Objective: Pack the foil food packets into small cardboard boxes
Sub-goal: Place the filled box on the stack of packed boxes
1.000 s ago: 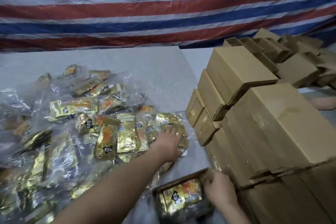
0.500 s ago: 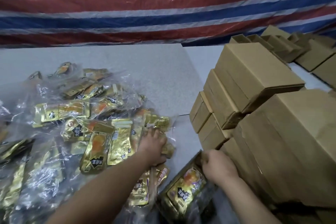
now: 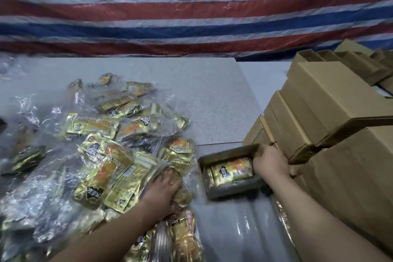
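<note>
An open small cardboard box (image 3: 230, 171) sits on the grey table (image 3: 191, 100), just left of the stacked closed boxes (image 3: 323, 117); one foil packet (image 3: 231, 171) lies inside it, gold with an orange patch, its print too blurred to read; the box's near wall is smeared by motion. The right hand (image 3: 270, 162) grips the box's right end, fingers curled over the rim; the fingertips are hidden inside the box. The left hand (image 3: 163, 190) rests on the near edge of the heap of foil packets (image 3: 110, 149), back uppermost; its fingers are buried among the packets and crumpled clear wrap, so whether they clamp a packet or merely press cannot be told. Many packets lie under clear plastic bags (image 3: 42, 176), glare hiding their outlines; the heap is cut off at the left and bottom edges. A striped tarpaulin (image 3: 191, 6) in red, white and blue hangs behind the table; the stacks run out of view at right.
</note>
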Available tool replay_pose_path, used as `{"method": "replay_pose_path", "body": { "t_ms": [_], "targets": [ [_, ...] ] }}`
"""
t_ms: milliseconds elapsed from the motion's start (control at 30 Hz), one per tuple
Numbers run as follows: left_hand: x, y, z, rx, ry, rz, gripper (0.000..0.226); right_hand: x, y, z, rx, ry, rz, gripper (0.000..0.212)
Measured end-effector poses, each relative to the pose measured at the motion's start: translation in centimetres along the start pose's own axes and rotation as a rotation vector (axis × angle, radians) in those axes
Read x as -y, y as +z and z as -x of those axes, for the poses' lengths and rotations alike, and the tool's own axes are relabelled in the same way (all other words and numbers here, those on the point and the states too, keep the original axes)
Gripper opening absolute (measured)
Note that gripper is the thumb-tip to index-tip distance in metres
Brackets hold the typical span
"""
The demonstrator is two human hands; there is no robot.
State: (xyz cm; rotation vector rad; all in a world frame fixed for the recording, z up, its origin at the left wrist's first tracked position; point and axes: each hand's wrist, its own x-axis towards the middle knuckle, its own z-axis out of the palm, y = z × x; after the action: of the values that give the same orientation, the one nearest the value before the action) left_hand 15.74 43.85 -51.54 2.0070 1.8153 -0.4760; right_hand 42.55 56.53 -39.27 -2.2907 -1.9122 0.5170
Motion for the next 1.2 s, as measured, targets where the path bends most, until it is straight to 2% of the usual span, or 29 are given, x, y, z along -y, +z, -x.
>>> {"method": "replay_pose_path", "body": {
  "t_ms": [167,367,467,567,633,700,800,933,1100,1200],
  "targets": [
    [0.7,0.7,0.9,-0.028,-0.005,-0.059,0.079,2.0,1.5,-2.7,-0.068,0.076,-0.143,0.023],
    [0.1,0.2,0.4,-0.029,0.025,-0.244,0.079,4.5,1.5,-6.6,-0.079,0.020,-0.109,0.035],
    [-0.7,0.2,0.6,-0.016,-0.012,-0.304,0.081,5.6,1.4,-7.2,-0.127,0.024,-0.120,0.031],
    [-1.4,0.0,1.0,-0.009,-0.024,-0.329,0.083,6.2,1.6,-7.1,-0.191,-0.063,-0.092,0.024],
    [-2.4,-0.1,1.2,-0.005,-0.009,-0.348,0.085,6.3,1.6,-6.7,-0.191,-0.154,-0.037,0.029],
    [-2.7,-0.2,1.9,0.002,0.004,-0.343,0.087,6.9,1.7,-6.2,-0.119,-0.217,0.000,0.039],
    [-3.6,-0.6,2.7,-0.007,0.062,-0.269,0.078,6.6,1.3,-6.1,-0.033,-0.240,0.090,0.048],
    [-3.7,-2.5,5.9,-0.075,0.099,-0.078,0.068,7.0,0.4,-4.8,-0.126,-0.306,0.094,0.044],
    [-1.8,-5.9,13.1,-0.127,-0.018,0.210,0.060,9.5,-0.3,2.9,-0.108,-0.350,-0.087,0.038],
    [0.2,-6.6,18.4,-0.271,-0.133,0.454,0.052,11.2,0.1,9.7,-0.071,-0.405,-0.202,0.028]
  ]
}}
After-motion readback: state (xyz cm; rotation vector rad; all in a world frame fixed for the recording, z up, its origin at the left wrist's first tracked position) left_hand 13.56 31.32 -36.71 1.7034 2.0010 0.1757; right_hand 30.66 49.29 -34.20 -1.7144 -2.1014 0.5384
